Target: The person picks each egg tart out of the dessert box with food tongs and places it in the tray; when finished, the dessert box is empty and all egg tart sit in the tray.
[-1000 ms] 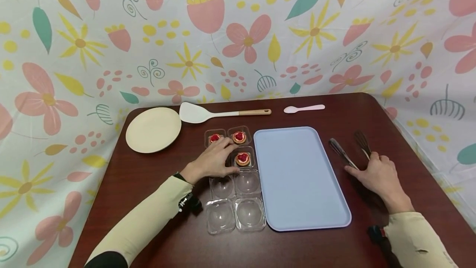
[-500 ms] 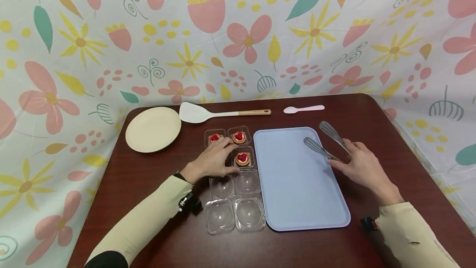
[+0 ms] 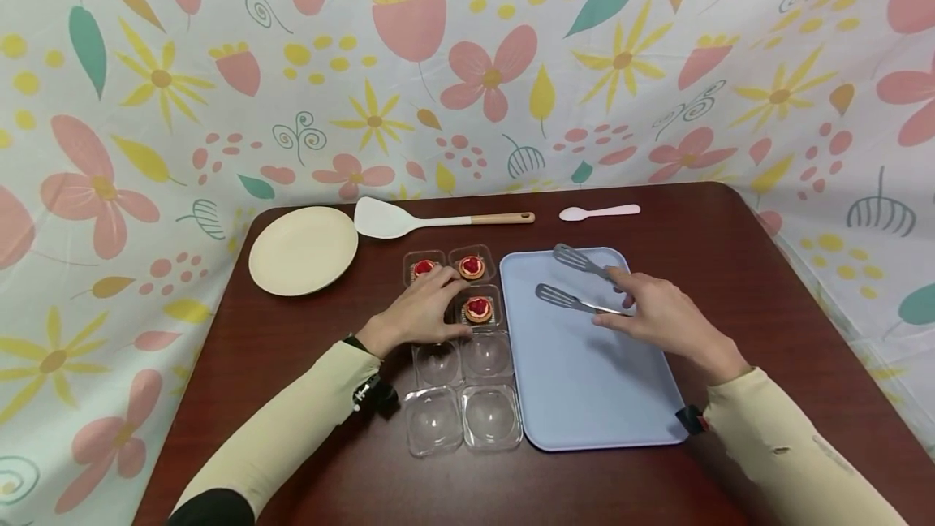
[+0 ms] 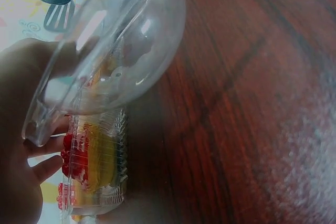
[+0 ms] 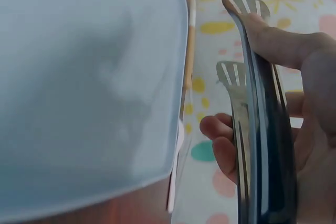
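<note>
My left hand (image 3: 420,308) holds the open clear plastic container (image 3: 491,419), its thumb and fingers curved around one cup of the tray half. Red-topped tarts show in the cups: a front tart (image 3: 478,309), a back right tart (image 3: 471,267) and a back left tart (image 3: 423,268), partly behind the fingers. The left wrist view shows the domed lid (image 4: 142,61) close up, with tarts (image 4: 79,161) beyond. My right hand (image 3: 653,319) grips metal tongs (image 3: 566,297) with slotted heads, spread apart over the blue tray (image 3: 584,396). Nothing is between the heads.
Behind the container lies a white spatula (image 3: 387,219) with a wooden handle. A cream plate (image 3: 303,250) sits at the back left, and a pink spoon (image 3: 599,212) near the table's back edge. A flowered cloth (image 3: 467,104) hangs behind the table.
My right hand has lifted the tongs from the table's right side and carried them left over the blue tray, their heads now pointing left. My left hand stays on the container.
</note>
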Available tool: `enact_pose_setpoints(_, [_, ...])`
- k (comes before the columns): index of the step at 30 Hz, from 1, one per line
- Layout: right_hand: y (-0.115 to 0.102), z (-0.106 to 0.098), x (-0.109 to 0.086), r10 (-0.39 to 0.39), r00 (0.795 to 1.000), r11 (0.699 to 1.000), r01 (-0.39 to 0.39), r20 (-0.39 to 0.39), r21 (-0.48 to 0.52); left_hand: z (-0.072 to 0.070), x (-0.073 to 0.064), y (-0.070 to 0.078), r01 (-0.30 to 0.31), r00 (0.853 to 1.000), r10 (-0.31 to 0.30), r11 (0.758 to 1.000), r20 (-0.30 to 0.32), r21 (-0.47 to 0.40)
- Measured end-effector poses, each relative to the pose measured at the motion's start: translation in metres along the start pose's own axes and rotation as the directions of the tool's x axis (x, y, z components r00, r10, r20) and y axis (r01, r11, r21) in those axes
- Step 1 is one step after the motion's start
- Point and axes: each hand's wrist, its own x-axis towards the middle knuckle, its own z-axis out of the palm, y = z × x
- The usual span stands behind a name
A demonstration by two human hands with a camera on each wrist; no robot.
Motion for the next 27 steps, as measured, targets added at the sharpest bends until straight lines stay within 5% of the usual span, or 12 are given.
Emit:
enact_pose_setpoints(19, [-0.047, 0.021, 0.028, -0.244, 0.969, 0.968, 0.241, -0.046, -0.062, -0.001, 0.003, -0.001, 0.010, 1.000, -0.010, 1.000, 0.013, 0.008])
enact_pose_setpoints(27, [-0.061, 0.028, 0.036, -0.261, 0.965, 0.962, 0.259, -0.002, -0.087, 0.001, 0.003, -0.002, 0.010, 1.000, -0.010, 0.999, 0.003, 0.038])
